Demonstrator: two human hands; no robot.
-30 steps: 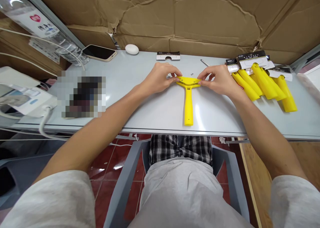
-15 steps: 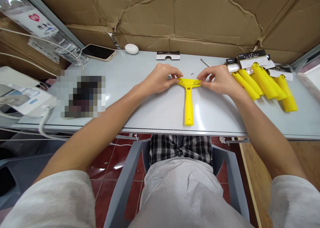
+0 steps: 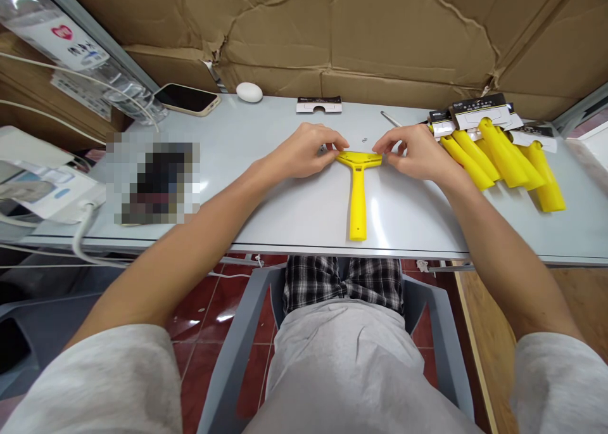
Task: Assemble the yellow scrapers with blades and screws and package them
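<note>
A yellow scraper (image 3: 358,199) lies on the white table, its wide head away from me and its handle pointing toward me. My left hand (image 3: 308,150) is closed at the left end of the head, thumb and fingertips against it. At the opposite end, my right hand (image 3: 411,150) has its bent index finger along the top edge and its thumb at the corner. Just beyond the head lie tiny metal pieces (image 3: 364,140), too small to make out well.
Several yellow scraper handles (image 3: 506,155) with black-and-white cards lie at the right. A folded card (image 3: 318,105), a white oval object (image 3: 249,92) and a phone (image 3: 187,99) sit along the back. A thin metal rod (image 3: 390,118) lies behind my right hand. A water bottle (image 3: 78,47) stands left.
The scraper's handle end has shifted very slightly left and toward me. My right thumb sits a little farther from the head's right end. Otherwise the hands have barely moved.
</note>
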